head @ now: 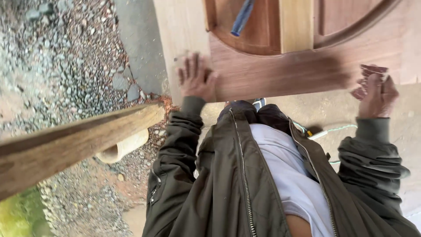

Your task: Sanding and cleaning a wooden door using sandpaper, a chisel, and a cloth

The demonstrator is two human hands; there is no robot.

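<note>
On wooden door (285,74), left hand (196,81), right hand (376,96), sandpaper (370,72)

Single head-worn view, looking steeply down the wearer's jacket (228,184), close over wooden door panel (285,74)

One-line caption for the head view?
Left hand flat on reddish-brown wooden door panel; right hand presses reddish sandpaper piece against it.

A long wooden beam (74,147) crosses the gravel ground (66,66) at lower left. A pale wooden cylinder (123,147) lies just under it. A blue tool handle (242,17) rests at the top.
</note>
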